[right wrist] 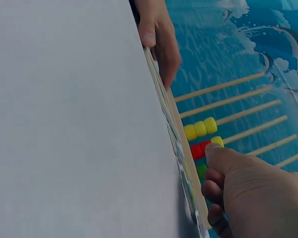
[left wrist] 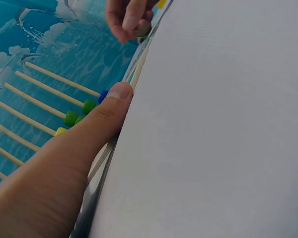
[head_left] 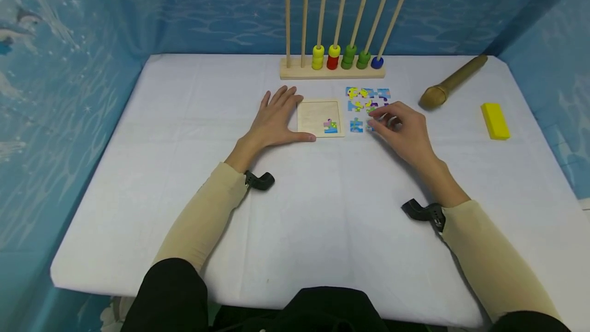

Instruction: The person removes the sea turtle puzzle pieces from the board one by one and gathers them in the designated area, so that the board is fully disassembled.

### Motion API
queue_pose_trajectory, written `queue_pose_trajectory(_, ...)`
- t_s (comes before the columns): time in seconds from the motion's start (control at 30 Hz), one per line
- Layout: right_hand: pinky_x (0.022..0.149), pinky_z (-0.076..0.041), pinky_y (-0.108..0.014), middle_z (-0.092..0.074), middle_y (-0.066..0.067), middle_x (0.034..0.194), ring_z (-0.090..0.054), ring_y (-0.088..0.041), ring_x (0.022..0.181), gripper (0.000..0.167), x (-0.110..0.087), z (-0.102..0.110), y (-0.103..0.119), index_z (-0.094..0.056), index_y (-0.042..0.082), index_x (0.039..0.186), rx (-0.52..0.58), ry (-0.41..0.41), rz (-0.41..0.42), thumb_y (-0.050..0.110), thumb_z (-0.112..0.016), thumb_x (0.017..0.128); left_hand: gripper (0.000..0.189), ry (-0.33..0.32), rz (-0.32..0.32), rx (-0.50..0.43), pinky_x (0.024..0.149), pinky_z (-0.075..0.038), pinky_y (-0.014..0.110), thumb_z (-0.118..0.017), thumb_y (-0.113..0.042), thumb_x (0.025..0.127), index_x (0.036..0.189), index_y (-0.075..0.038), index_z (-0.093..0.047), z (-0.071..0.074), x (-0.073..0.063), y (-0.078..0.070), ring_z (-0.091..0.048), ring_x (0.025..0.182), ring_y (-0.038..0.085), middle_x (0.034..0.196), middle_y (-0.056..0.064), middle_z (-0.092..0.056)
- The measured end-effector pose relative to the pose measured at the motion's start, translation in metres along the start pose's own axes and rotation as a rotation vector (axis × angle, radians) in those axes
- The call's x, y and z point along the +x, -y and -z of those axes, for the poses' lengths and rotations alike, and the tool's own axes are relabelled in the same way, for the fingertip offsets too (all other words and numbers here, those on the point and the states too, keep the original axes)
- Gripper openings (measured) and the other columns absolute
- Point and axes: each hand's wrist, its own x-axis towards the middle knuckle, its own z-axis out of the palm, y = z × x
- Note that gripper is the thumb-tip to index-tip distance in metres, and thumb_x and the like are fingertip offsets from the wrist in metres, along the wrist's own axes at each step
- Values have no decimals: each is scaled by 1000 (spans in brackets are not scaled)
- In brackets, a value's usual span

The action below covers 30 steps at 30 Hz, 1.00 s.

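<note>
A shallow square wooden puzzle tray (head_left: 313,117) lies on the table, with one jigsaw piece (head_left: 330,126) in its lower right corner. My left hand (head_left: 278,119) is spread at the tray's left side, its thumb along the near edge and its fingertips by the far left corner. To the right of the tray lie several loose puzzle pieces (head_left: 356,125) in loose rows, blue with yellow, green and purple. Over them, my right hand (head_left: 403,129) has thumb and index finger bent around a small blue puzzle piece (head_left: 369,128), mostly hidden by the fingers.
Behind the tray stands a wooden bead rack (head_left: 332,71) with upright pegs and coloured beads. At the right lie a brown club-shaped object (head_left: 454,82) and a yellow block (head_left: 495,121). White cloth covers the table (head_left: 295,219); blue sheeting (head_left: 221,14) surrounds it.
</note>
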Motion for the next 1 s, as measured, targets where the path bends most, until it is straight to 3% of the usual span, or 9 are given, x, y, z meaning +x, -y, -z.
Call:
queue_pose_trajectory(0.27, 72, -42, -25, -72, -8, 99, -55, -18, 82, 21, 20, -38, 27, -78, 7, 111, 57, 103, 20, 20, -82, 94, 115, 1, 1, -1, 132, 5, 53, -71, -86, 74, 162, -20, -38, -1, -1, 2, -4, 166, 23, 177, 4, -21)
queue_pose_trajectory(0.4, 77, -43, -33, -69, -9, 100, -56, -21, 86, 25, 25, -48, 34, -78, 6, 110, 16, 155, 43, 22, -85, 92, 115, -1, -5, 2, 132, 6, 52, -71, -86, 75, 162, -20, -37, -1, -1, 2, -4, 166, 23, 177, 4, -20)
queue_pose_trajectory(0.53, 79, -43, -37, -65, -10, 102, -57, -24, 89, 28, 25, -51, 38, -78, 5, 110, -45, 186, 54, 23, -87, 90, 114, 1, -11, 4, 132, 6, 53, -71, -86, 75, 162, -20, -38, -1, 0, 1, -5, 166, 24, 177, 4, -21)
queue_pose_trajectory(0.83, 84, -43, -39, -57, -13, 108, -53, -28, 96, 31, 28, -50, 43, -70, 3, 113, -54, 281, -33, 24, -83, 94, 114, 6, -1, -1, 132, 5, 53, -72, -85, 75, 162, -20, -38, 1, -1, -1, -5, 166, 24, 177, 4, -21)
queue_pose_trajectory(1.0, 84, -43, -38, -63, -13, 104, -56, -26, 93, 32, 29, -50, 45, -67, 3, 114, 1, 256, -31, 19, -85, 92, 114, 6, -2, -7, 132, 5, 54, -72, -85, 75, 162, -19, -38, 1, -1, -1, -5, 166, 26, 177, 5, -21)
